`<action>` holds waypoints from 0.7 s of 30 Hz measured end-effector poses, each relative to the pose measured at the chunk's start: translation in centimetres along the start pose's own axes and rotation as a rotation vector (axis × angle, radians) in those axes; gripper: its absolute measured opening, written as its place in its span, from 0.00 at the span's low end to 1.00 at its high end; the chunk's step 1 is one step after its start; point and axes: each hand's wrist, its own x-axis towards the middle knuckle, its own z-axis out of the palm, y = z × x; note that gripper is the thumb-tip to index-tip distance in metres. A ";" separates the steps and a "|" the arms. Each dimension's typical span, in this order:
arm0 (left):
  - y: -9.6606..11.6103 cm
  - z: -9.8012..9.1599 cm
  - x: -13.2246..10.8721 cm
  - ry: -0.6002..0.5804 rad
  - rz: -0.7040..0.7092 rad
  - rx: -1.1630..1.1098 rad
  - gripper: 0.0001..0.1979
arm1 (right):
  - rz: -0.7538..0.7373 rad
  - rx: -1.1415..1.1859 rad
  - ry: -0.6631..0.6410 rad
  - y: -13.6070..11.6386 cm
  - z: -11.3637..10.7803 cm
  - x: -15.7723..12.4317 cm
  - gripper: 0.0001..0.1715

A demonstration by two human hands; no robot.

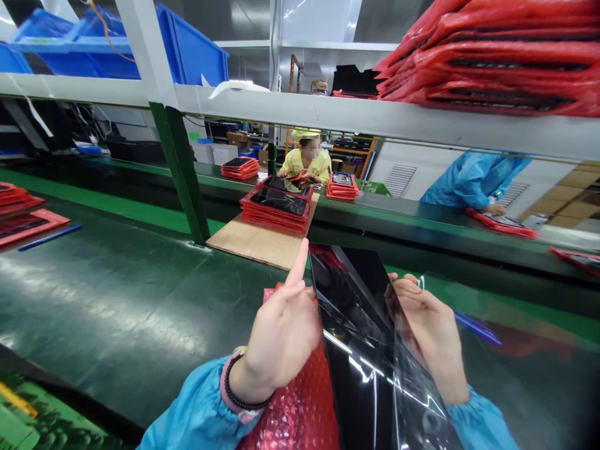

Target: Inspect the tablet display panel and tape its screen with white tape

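A glossy black panel [360,350] stands tilted on edge in front of me, its film catching reflections. My left hand [284,331] grips its left edge, the forefinger pointing up. My right hand [429,331] holds the right side, partly seen through a clear film peeling off the panel. A red bubble-wrap bag [300,412] lies under the panel and my left wrist, on the dark green belt [117,312].
A stack of red bags with black panels [276,209] sits on a brown board [255,240]. More red stacks [497,59] fill the upper shelf. A green post [180,169] stands left. A person in yellow [307,159] and one in blue [473,178] work opposite. A blue pen [478,328] lies right.
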 end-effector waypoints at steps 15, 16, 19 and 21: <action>-0.8 -0.6 -1.2 -0.082 0.015 0.079 0.40 | -0.055 -0.150 0.031 0.4 -0.2 -1.3 0.27; -1.0 -0.8 -1.3 -0.102 0.019 0.092 0.40 | -0.072 -0.164 0.037 0.5 -0.4 -1.3 0.28; -1.4 -1.0 -1.4 -0.189 0.092 0.124 0.38 | -0.080 -0.178 0.048 0.7 -0.9 -1.1 0.29; -1.6 -1.0 -1.4 -0.241 0.144 0.156 0.36 | -0.047 -0.186 0.076 0.7 -0.9 -0.9 0.30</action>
